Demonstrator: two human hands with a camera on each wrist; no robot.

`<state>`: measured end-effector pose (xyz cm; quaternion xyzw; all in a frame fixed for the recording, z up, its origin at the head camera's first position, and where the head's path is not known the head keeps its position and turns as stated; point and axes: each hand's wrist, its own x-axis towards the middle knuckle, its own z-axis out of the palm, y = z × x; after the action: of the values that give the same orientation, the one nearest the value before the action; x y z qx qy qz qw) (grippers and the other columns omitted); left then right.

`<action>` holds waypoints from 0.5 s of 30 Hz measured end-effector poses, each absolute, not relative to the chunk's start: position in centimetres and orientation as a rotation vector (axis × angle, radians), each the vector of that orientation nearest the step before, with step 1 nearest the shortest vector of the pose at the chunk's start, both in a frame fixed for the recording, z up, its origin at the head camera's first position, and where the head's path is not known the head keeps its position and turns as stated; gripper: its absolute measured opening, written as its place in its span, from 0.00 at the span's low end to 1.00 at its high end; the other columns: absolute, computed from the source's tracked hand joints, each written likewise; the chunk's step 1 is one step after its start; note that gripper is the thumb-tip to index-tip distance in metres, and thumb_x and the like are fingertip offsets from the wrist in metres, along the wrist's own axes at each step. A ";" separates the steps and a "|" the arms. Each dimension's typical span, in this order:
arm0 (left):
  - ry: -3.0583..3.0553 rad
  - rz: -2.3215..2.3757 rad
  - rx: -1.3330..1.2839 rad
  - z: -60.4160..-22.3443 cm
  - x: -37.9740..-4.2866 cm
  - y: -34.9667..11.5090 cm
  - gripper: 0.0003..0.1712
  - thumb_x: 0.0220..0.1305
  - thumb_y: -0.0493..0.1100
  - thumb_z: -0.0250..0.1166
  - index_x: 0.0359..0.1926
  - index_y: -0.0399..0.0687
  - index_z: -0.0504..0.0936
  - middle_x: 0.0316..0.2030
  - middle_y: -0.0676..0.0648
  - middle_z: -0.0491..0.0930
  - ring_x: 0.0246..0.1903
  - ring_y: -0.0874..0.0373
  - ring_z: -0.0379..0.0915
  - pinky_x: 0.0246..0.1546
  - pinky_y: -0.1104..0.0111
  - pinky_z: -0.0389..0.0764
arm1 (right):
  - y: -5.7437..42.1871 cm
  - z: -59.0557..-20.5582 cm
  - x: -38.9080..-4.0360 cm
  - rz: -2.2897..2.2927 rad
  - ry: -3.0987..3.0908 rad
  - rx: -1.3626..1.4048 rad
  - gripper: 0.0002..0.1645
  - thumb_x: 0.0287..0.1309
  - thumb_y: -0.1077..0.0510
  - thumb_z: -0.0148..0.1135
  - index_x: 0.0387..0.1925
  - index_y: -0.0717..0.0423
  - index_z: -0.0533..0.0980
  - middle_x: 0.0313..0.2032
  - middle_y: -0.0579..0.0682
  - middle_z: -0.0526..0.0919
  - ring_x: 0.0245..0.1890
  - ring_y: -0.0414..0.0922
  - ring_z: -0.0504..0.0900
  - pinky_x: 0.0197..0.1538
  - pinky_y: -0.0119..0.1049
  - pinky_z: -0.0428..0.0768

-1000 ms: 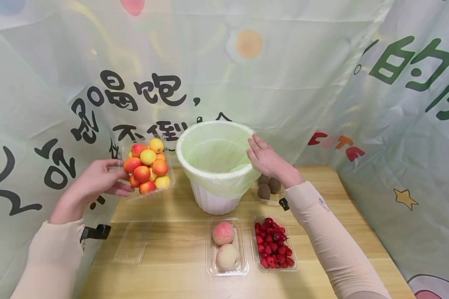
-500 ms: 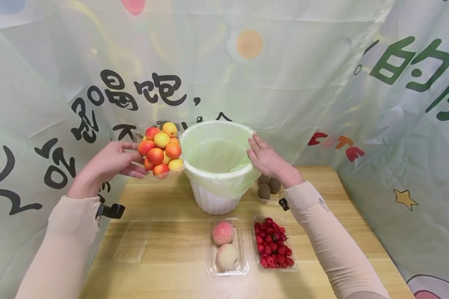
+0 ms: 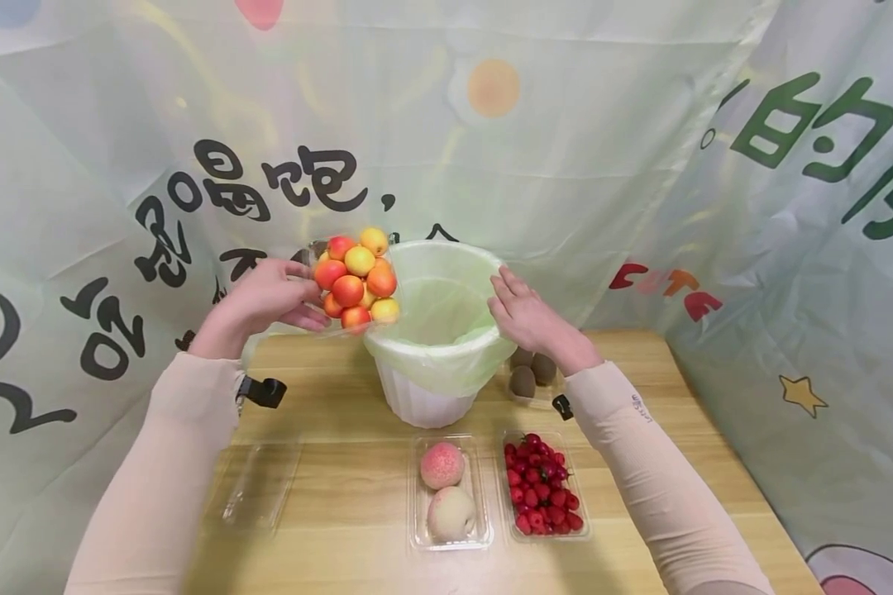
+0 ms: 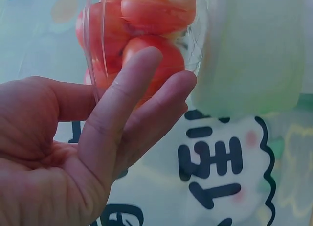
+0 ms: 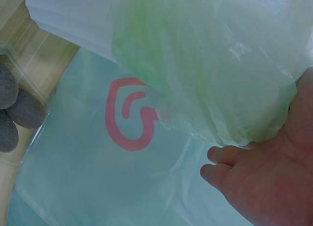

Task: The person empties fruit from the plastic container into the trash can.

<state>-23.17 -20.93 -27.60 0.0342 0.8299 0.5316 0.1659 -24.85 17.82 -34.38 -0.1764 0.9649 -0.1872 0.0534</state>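
Note:
In the head view my left hand [image 3: 271, 297] holds up a clear plastic punnet by its left side. Small round red and yellow fruits [image 3: 360, 261] are heaped in it. The left wrist view shows the thumb and fingers pinching the punnet's wall [image 4: 89, 40]. The punnet is tilted and overlaps the left rim of a white ribbed bin [image 3: 422, 401] lined with a thin pale green bag [image 3: 454, 372]. My right hand [image 3: 528, 312] rests against the bin's right rim with straight fingers. In the right wrist view the bag [image 5: 210, 89] hides part of those fingers.
On the wooden table, two peaches [image 3: 450, 512] sit in a clear tray in front of the bin, beside a punnet of red berries [image 3: 543, 492]. Brown round fruits [image 3: 522, 382] lie behind my right arm. An empty clear tray [image 3: 256, 487] is at left. Printed cloth [image 3: 580, 91] walls surround the table.
My left hand has carried the fruit punnet right and upward, from beside the bin to over its left rim. The right hand has stayed at the rim.

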 end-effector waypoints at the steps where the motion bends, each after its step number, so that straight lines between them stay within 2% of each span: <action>1: 2.364 1.511 0.102 -27.6 -23.3 -20.6 0.29 0.76 0.35 0.52 0.72 0.25 0.62 0.55 0.27 0.81 0.35 0.51 0.92 0.39 0.61 0.91 | 17.8 -34.3 -24.8 -0.569 2.934 -0.535 0.41 0.84 0.42 0.26 0.84 0.62 0.43 0.86 0.58 0.34 0.86 0.59 0.38 0.85 0.61 0.44; 5: 2.352 1.523 0.114 -27.6 -23.8 -19.3 0.27 0.76 0.34 0.51 0.70 0.23 0.64 0.53 0.27 0.80 0.33 0.51 0.91 0.37 0.62 0.92 | 17.8 -34.2 -24.8 -0.564 2.941 -0.539 0.41 0.83 0.42 0.25 0.84 0.62 0.43 0.86 0.58 0.34 0.86 0.59 0.38 0.85 0.61 0.44; 10: 2.331 1.561 0.089 -27.7 -24.5 -17.7 0.30 0.77 0.34 0.50 0.74 0.23 0.61 0.56 0.24 0.77 0.29 0.55 0.90 0.36 0.64 0.91 | 17.8 -34.2 -24.7 -0.559 2.947 -0.547 0.41 0.83 0.42 0.25 0.84 0.63 0.43 0.85 0.59 0.35 0.86 0.59 0.38 0.85 0.61 0.44; 15: 2.350 1.587 0.066 -27.6 -25.2 -16.3 0.31 0.76 0.34 0.50 0.76 0.24 0.60 0.59 0.25 0.75 0.25 0.58 0.88 0.34 0.67 0.91 | 17.8 -34.3 -24.6 -0.561 2.951 -0.551 0.40 0.83 0.43 0.26 0.84 0.63 0.44 0.85 0.60 0.35 0.85 0.60 0.40 0.85 0.61 0.45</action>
<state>-25.25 -16.28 -27.59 0.0229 0.8190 0.5529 0.1519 -24.63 17.82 -34.26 -0.1803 0.9654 -0.1835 0.0436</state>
